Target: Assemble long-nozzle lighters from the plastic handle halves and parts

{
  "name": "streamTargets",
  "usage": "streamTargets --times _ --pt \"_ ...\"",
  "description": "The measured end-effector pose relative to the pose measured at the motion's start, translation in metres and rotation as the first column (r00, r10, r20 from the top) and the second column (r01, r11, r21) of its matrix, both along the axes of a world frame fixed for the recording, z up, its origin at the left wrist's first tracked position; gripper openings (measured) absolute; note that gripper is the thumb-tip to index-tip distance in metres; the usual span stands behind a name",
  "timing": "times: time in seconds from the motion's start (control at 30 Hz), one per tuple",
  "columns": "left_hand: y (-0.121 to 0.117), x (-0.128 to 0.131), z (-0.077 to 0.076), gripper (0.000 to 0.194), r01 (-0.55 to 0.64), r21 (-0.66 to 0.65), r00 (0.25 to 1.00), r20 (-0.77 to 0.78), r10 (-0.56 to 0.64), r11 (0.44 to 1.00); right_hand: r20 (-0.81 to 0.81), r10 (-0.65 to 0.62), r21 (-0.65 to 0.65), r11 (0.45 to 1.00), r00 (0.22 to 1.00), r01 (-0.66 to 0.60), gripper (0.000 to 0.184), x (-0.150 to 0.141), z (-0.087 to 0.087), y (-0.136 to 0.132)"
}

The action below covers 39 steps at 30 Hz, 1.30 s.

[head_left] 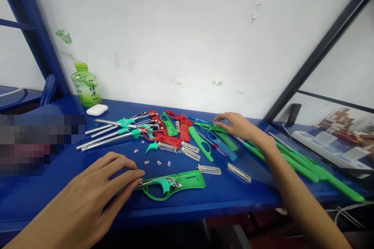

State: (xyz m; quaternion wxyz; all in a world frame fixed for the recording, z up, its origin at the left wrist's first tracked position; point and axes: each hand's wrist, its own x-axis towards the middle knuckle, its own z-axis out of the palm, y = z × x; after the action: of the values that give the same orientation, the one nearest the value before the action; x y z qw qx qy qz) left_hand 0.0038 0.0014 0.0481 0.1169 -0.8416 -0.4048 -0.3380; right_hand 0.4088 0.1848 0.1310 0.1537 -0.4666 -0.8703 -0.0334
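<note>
My left hand (113,183) pinches the barrel end of a green lighter casing half (191,181) near the table's front edge. Inside that half sit a teal trigger (164,184) and white wires; my fingers hide its left end. Farther back, my right hand (241,126) reaches over a green casing piece (212,127), fingers apart and curved; whether they touch it I cannot tell. Clear fuel tanks (209,169) lie behind the held casing, another tank (239,172) to their right. Small white clips (159,162) are scattered nearby.
Metal tubes with teal triggers (105,140) lie at left. Red casing halves (166,139) and a screwdriver (217,148) occupy the middle. Green lighters (315,169) are piled at right, near a power strip (324,148). A drink bottle (86,87) and white earphone case (97,109) stand back left.
</note>
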Motion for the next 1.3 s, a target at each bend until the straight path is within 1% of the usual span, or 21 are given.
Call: streamTargets --times 0.03,0.1,0.2,0.33,0.4,0.47,0.57,0.67,0.73,0.8,0.87,0.93,1.03,1.1,1.23,1.3 --pt "0.000 -0.001 -0.001 0.025 -0.005 0.004 1.000 0.001 0.005 1.000 0.002 0.015 -0.016 1.000 1.000 -0.015 0.021 -0.001 0.001 0.003" --pt "0.000 -0.004 -0.003 0.027 -0.006 0.010 1.000 -0.007 0.006 1.000 -0.004 0.058 -0.041 0.997 0.998 -0.058 0.023 -0.009 0.001 -0.003" --pt "0.002 -0.004 -0.001 0.025 -0.011 0.030 1.000 0.003 0.010 1.000 -0.014 0.143 -0.072 0.987 0.990 -0.144 0.022 -0.025 0.002 -0.032" --pt "0.011 0.000 0.012 0.027 -0.036 0.070 0.998 0.047 0.033 0.997 -0.011 0.232 -0.103 0.967 0.973 -0.232 0.020 -0.038 0.000 -0.082" --pt "0.019 0.002 0.020 0.032 -0.053 0.037 0.998 0.018 0.053 0.998 -0.008 0.245 -0.099 0.965 0.970 -0.244 0.020 -0.036 -0.005 -0.101" --pt "0.031 0.005 0.026 0.035 -0.056 -0.020 0.998 -0.035 0.055 0.998 0.003 0.247 -0.099 0.964 0.969 -0.245 0.021 -0.032 -0.012 -0.111" --pt "0.047 0.009 0.027 0.033 -0.038 -0.086 0.996 -0.081 0.031 0.996 0.010 0.275 -0.135 0.953 0.962 -0.271 0.017 -0.026 -0.023 -0.112" --pt "0.056 0.010 0.021 0.025 -0.048 -0.154 0.992 -0.123 0.029 0.987 0.006 0.290 -0.128 0.949 0.957 -0.287 0.011 -0.024 -0.030 -0.106" --pt "0.057 0.010 0.015 0.023 -0.087 -0.196 0.988 -0.144 0.060 0.977 0.009 0.291 -0.108 0.951 0.957 -0.288 0.014 -0.022 -0.032 -0.103" --pt "0.056 0.008 0.013 0.024 -0.131 -0.240 0.982 -0.161 0.094 0.962 0.010 0.286 -0.098 0.954 0.958 -0.284 0.020 -0.019 -0.032 -0.103" --pt "0.057 0.006 0.014 0.025 -0.155 -0.295 0.978 -0.182 0.104 0.943 -0.011 0.261 -0.100 0.960 0.965 -0.260 0.023 -0.017 -0.030 -0.106" --pt "0.059 0.006 0.019 0.027 -0.162 -0.356 0.975 -0.202 0.094 0.920 -0.059 0.206 -0.124 0.969 0.977 -0.212 0.026 -0.017 -0.027 -0.110" --pt "0.061 0.008 0.025 0.030 -0.169 -0.422 0.972 -0.218 0.081 0.891 -0.121 0.141 -0.155 0.975 0.983 -0.159 0.028 -0.022 -0.020 -0.114" --pt "0.059 0.010 0.026 0.031 -0.172 -0.437 0.973 -0.217 0.082 0.883 -0.140 0.156 -0.125 0.977 0.978 -0.174 0.026 -0.031 -0.016 -0.113" --pt "0.054 0.014 0.028 0.031 -0.167 -0.424 0.980 -0.172 0.101 0.890 -0.163 0.219 -0.020 0.974 0.962 -0.225 0.026 -0.052 -0.007 -0.106" --pt "0.053 0.014 0.033 0.031 -0.168 -0.409 0.984 -0.122 0.128 0.897 -0.161 0.224 -0.021 0.973 0.961 -0.230 0.025 -0.062 -0.002 -0.103"
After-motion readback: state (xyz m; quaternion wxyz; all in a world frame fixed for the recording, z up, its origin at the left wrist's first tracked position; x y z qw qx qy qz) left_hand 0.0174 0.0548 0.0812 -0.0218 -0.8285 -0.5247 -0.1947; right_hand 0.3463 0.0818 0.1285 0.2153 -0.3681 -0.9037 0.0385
